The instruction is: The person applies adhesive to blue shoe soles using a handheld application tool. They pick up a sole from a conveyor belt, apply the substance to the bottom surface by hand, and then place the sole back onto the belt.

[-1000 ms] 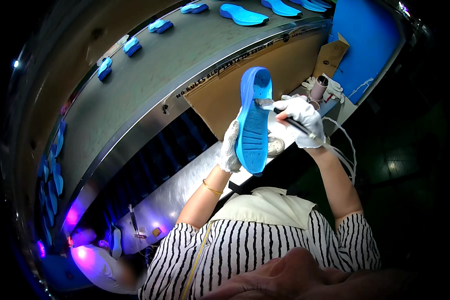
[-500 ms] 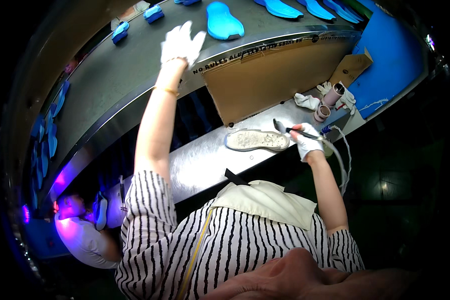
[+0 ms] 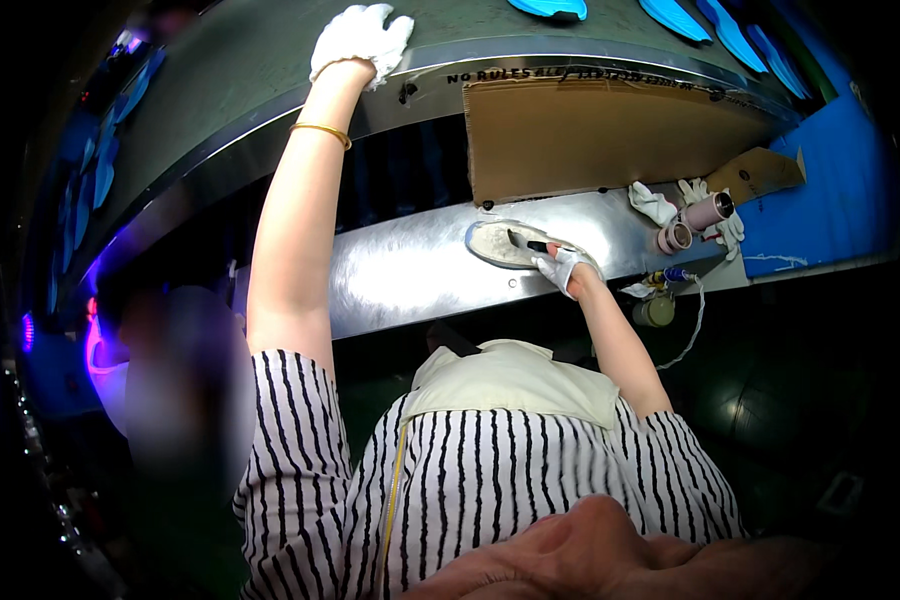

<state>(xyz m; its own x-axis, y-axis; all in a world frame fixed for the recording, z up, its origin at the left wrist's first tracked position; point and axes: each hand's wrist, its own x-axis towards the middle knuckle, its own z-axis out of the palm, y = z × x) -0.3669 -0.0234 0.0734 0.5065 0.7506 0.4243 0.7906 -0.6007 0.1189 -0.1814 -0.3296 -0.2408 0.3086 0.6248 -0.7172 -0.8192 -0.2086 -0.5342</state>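
Observation:
My left hand (image 3: 363, 42), in a white glove, is stretched far out over the dark green conveyor belt (image 3: 240, 110) close to its near edge. Its thumb stands apart from the fingers, and I see nothing in it. Below, on the metal shelf (image 3: 390, 270), lies a whitish shoe sole (image 3: 488, 243) with a grey rim. My right hand (image 3: 567, 270), also gloved with bare fingertips, is closed round a dark-handled brush (image 3: 536, 246). The bristles are on or just over the inside of the sole. The hand covers the sole's right end.
Blue sole-shaped pieces (image 3: 675, 18) lie on the belt at far right, others (image 3: 104, 170) at left. A cardboard sheet (image 3: 610, 140) stands behind the shelf. Pinkish cylinders (image 3: 709, 210) and white gloves (image 3: 653, 203) sit at right, above a jar (image 3: 655, 310). A blurred person (image 3: 185, 390) is at left.
My right hand has brought the brush left and down to the sole. On the belt, the blue piece beside my left hand has gone from view. The whole view has shifted.

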